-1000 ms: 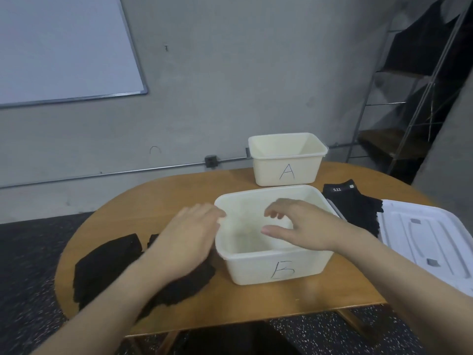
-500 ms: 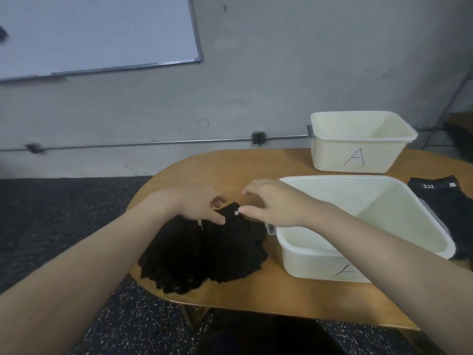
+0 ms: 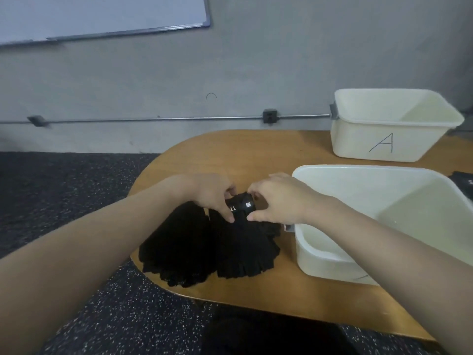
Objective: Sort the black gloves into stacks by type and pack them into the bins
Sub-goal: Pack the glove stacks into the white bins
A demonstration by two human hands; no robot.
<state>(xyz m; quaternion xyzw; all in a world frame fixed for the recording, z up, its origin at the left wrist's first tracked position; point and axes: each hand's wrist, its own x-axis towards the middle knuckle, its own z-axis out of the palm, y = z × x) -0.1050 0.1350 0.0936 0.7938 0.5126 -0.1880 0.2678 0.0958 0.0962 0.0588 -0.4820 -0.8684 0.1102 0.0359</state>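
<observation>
Two fanned stacks of black gloves lie at the table's left end: a left stack (image 3: 176,249) and a right stack (image 3: 245,249). My left hand (image 3: 215,193) and my right hand (image 3: 279,198) both grip the cuff end of the right stack, where a white label (image 3: 247,204) shows between the thumbs. The large white bin (image 3: 320,252) stands just right of the stacks and holds nothing visible. The bin marked A (image 3: 378,144) sits behind it at the far right, also with nothing visible inside.
The oval wooden table (image 3: 256,155) ends just left of the gloves, above speckled dark floor (image 3: 76,188). More black gloves (image 3: 464,179) peek out at the right edge. A grey wall with a conduit pipe and a whiteboard (image 3: 102,14) lies behind.
My view has swung left and closer. Both hands left the large bin's rim, came to the glove stacks and closed on the cuff end of the right stack.
</observation>
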